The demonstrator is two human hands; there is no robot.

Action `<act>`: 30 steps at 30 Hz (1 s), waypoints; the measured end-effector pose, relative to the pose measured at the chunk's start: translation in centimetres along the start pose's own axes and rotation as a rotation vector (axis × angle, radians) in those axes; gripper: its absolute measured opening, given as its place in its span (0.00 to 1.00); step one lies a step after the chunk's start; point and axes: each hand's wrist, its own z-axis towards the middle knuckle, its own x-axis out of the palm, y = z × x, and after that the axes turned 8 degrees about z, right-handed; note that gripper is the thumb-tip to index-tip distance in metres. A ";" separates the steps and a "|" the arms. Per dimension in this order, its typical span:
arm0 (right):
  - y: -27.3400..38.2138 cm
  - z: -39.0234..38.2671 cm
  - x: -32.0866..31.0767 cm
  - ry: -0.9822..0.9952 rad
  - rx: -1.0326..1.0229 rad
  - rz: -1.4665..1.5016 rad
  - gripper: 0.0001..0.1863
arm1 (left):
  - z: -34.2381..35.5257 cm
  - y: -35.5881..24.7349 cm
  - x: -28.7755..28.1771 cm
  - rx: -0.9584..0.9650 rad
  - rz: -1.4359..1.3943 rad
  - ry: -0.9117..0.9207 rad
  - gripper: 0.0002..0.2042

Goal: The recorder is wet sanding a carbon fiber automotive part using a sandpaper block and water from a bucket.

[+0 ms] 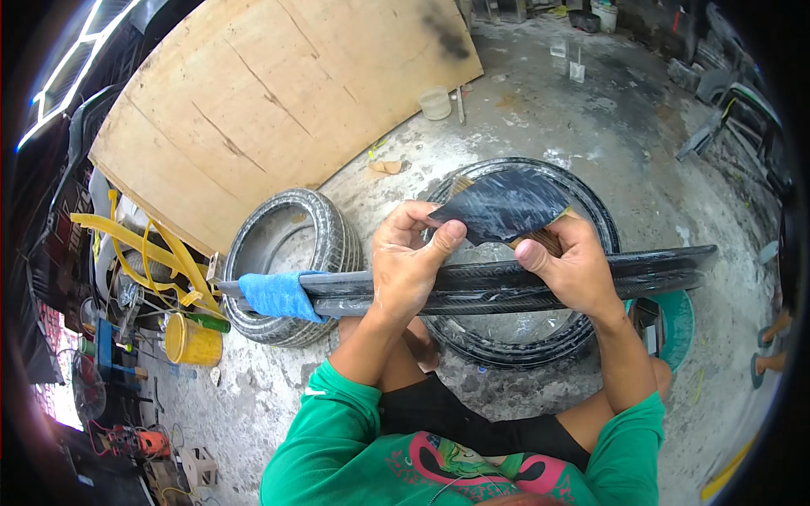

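Note:
A sheet of black sandpaper with a brown backing is bent between my two hands, above the tires. My left hand pinches its left corner between thumb and fingers. My right hand grips the right edge, thumb in front. Below the hands a long black trim piece with a woven, carbon-fibre look runs from left to right, whitish smears on its surface. Over its left part is draped a blue towel. My wrists partly hide the trim piece.
Two tires lie on the stained concrete floor, with a large tire under the trim piece. A teal basin stands at the right. Leftward are a yellow bucket and yellow bars. A big plywood board leans behind.

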 end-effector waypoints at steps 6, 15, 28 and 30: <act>0.0 -0.1 -0.1 -0.012 0.031 0.045 0.22 | 0.1 -0.5 -0.1 -0.038 0.059 0.031 0.12; 0.4 0.0 0.7 -0.066 -0.078 -0.185 0.19 | 0.1 -0.1 -0.3 0.013 0.002 0.046 0.23; -1.3 0.2 1.6 -0.221 -0.310 -0.372 0.17 | -0.6 -0.1 0.1 0.092 0.053 -0.047 0.19; -1.4 0.3 1.6 -0.223 -0.312 -0.344 0.18 | -0.6 0.0 0.1 0.056 0.076 -0.072 0.18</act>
